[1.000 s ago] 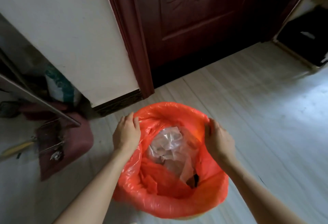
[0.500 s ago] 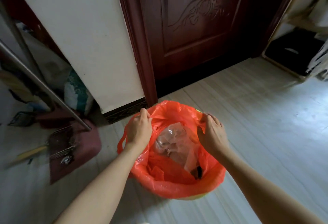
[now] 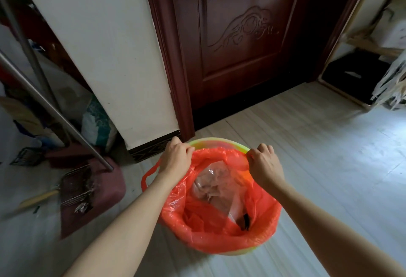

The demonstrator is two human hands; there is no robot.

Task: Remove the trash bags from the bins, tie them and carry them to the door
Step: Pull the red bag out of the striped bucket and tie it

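Observation:
An orange trash bag [image 3: 219, 239] lines a round yellow-green bin [image 3: 222, 141] on the floor in front of me. My left hand [image 3: 176, 158] grips the bag's far left edge. My right hand [image 3: 264, 163] grips the far right edge. Between my hands the bag's far edge is pulled off the bin's rim, which shows bare behind it. One bag handle [image 3: 148, 174] loops out at the left. Crumpled clear plastic waste [image 3: 216, 183] lies inside the bag. The dark red door [image 3: 243, 35] stands shut just beyond the bin.
A white wall section [image 3: 105, 46] stands left of the door. Clutter lies at the left: a metal rail [image 3: 50, 105], a red dustpan [image 3: 96, 189] and a wire rack [image 3: 77, 189]. A low shelf with a black box [image 3: 353, 77] stands at the right. Pale floorboards [image 3: 329, 156] spread around the bin.
Both hands have moved to the bag's far edge and lifted it off the rim, so the bin's yellow-green rim now shows. The camera has tilted up toward the door.

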